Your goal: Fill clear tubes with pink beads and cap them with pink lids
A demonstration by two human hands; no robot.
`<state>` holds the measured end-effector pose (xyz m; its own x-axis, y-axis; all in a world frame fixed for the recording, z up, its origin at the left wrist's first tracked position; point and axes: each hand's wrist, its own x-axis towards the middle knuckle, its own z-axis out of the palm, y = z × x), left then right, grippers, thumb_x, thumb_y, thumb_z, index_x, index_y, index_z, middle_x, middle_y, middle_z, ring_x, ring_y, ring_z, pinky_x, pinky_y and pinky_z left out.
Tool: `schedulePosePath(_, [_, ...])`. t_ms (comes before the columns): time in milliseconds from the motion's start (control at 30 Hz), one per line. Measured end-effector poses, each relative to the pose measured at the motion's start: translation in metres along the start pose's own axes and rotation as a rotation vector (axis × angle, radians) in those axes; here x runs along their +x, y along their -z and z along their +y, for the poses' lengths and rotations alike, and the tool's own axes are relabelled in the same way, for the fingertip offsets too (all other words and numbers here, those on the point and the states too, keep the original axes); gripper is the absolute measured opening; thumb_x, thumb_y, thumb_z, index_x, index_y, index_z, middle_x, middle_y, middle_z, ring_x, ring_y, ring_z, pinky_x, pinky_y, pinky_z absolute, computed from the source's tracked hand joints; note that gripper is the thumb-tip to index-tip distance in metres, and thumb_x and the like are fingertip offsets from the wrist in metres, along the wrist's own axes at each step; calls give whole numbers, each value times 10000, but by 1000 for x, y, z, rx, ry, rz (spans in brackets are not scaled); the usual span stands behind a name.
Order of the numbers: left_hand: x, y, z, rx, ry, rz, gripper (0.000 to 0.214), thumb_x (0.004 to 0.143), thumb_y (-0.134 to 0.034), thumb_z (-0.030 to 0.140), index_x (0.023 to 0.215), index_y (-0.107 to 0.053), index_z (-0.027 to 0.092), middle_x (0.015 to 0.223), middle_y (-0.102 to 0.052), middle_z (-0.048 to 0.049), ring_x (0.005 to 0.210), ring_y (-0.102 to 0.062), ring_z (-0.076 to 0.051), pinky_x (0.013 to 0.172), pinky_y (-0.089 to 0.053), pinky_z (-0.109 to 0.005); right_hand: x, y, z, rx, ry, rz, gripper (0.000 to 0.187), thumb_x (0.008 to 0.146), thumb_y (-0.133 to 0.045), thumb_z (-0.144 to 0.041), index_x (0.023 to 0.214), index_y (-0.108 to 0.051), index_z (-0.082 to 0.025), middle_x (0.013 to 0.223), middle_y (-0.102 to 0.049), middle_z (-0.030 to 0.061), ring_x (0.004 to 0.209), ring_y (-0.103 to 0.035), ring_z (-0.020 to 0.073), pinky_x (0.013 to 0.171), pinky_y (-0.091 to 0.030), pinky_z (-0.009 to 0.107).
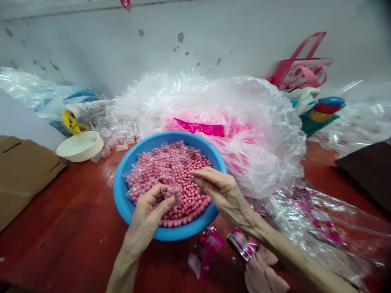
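A blue basin point(171, 232) stands on the red table, filled with loose pink beads point(191, 191). Several small clear packets of pink beads point(161, 165) lie on top, mostly toward its left and back. Between thumb and fingers, my left hand point(149, 209) pinches one small clear packet point(173, 194) over the near part of the basin. My right hand point(224, 193) hovers above the beads at the basin's right side, fingers stretched out and thumb beneath them. Nothing shows in it.
Behind the basin bulges a large clear plastic bag point(262, 122) with pink packaging inside. To the left are a cream dish point(81, 146), yellow tape roll point(73, 123), small clear pieces point(119, 132) and a cardboard box point(21, 175). Pink wrappers point(206, 250) and a cloth point(264, 270) lie in front.
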<state>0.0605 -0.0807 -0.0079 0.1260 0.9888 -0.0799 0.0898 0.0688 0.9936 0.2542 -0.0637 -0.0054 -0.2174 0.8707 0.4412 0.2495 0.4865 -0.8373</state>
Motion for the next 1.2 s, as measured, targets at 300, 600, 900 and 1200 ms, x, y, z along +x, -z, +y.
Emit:
schedulePosePath(300, [-7, 1, -5, -67, -66, 181, 193, 719, -716, 300, 846, -648, 172, 760, -677, -2, 702, -637, -139, 680, -516, -199, -57, 83, -14, -48, -458, 91, 216, 781, -634, -404, 879, -713, -230, 662, -668, 30, 533, -583, 140, 456, -474, 243])
schedulePosePath(600, [-8, 3, -12, -45, -54, 263, 262, 727, -712, 348, 900, -620, 173, 811, -690, -5, 746, -646, -149, 719, -512, -211, -106, 62, -3, -294, -368, -127, 176, 859, -536, -310, 842, -692, -230, 731, -683, 34, 650, -631, 168, 589, -500, 278])
schedulePosePath(900, [-18, -21, -13, 187, -76, 193, 184, 754, -664, 341, 867, -640, 198, 811, -675, -20, 750, -637, -198, 658, -506, -245, 37, 87, -7, -698, -195, 226, 239, 878, -449, -174, 937, -677, -136, 782, -674, 54, 688, -626, 161, 666, -492, 293])
schedulePosePath(1200, [-16, -27, -18, 293, -120, 276, 201, 778, -623, 387, 865, -654, 208, 748, -690, -25, 678, -645, -213, 614, -482, -255, 158, 81, 118, -924, -350, -58, 331, 894, -547, -328, 1180, -532, -161, 1180, -562, 84, 989, -587, 206, 820, -508, 414])
